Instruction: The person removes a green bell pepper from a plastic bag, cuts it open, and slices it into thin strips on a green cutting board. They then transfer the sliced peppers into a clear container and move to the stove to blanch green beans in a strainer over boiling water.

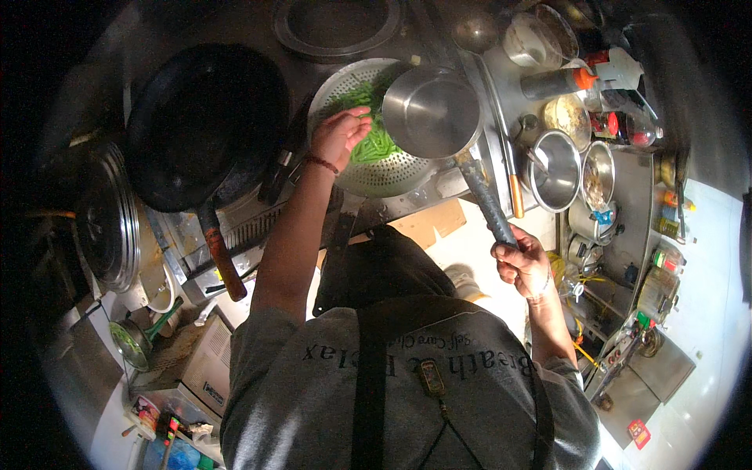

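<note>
My right hand (524,261) grips the dark wrapped handle of a steel saucepan (432,111). The pan tilts over the right side of a perforated metal colander (376,182), hiding part of it; I see no food in the pan. Inside the colander lies a heap of cut green vegetables (376,144), perhaps green beans. Above the heap's left edge is my left hand (342,138), palm turned to the right, fingers loosely bent with nothing visible in them. Whether its fingertips touch the greens I cannot tell.
A black wok (205,129) with a wooden handle sits left of the colander. Beyond it is a round burner ring (336,29). Along the right stand a steel bowl (553,170), a squeeze bottle (558,82) and a wooden-handled utensil (516,197). Stacked lids (111,217) lie far left.
</note>
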Motion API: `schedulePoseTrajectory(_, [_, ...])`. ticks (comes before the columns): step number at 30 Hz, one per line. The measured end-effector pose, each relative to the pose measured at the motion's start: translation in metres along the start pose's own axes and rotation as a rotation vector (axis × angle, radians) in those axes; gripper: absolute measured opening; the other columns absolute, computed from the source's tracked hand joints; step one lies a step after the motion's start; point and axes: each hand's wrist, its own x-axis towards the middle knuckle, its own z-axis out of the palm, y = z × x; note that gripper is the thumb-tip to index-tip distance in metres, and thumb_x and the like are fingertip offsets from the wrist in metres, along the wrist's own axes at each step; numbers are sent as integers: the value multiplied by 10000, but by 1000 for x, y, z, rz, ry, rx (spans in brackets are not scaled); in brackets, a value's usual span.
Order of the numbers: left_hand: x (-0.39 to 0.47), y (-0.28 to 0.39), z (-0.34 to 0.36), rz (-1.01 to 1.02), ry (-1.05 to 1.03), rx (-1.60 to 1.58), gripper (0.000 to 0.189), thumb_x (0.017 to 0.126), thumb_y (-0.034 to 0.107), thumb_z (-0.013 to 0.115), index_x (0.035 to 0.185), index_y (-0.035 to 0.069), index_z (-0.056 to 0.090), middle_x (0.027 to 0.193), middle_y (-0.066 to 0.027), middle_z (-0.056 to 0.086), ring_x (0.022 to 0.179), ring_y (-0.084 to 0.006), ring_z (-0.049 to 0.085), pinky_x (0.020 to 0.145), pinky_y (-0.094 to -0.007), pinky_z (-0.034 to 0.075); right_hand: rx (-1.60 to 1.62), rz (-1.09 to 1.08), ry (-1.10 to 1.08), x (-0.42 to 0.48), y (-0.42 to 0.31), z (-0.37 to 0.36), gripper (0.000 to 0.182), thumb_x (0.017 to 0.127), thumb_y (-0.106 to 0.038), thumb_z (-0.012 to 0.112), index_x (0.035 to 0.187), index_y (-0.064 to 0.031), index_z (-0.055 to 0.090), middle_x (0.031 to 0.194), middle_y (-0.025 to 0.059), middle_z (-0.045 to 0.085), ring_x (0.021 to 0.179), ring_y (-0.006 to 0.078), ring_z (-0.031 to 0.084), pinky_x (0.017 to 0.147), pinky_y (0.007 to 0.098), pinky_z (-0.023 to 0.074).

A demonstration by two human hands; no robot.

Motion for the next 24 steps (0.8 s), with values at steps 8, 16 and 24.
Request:
schedulePoseTrajectory(8, [-3,-6,11,109,17,-115,232,870,-39,569,1095,-26,623,995,-167,648,965,-292,655,896,-391,564,19,17,14,-1,-4,1,330,831,36,634,1144,-1,535,739,40,532,448,59,395,395,206,308])
schedulePoseTrajectory(16, [-80,18,-47,331,288,814,164,861,58,681,1017,12,658,894,-126,702,723,-202,688,672,-337,581,-236,-205,96,0,2,15,328,838,31,605,1156,5,532,737,20,527,502,45,408,417,195,326])
schedulePoseTrajectory(24, [-160,-1,-104,633,470,2037,250,844,169,658,1088,121,686,1103,-124,680,1179,-322,551,1008,-463,414,-741,-511,221,27,4,9,381,812,58,551,1190,18,524,760,9,530,608,95,483,565,210,428])
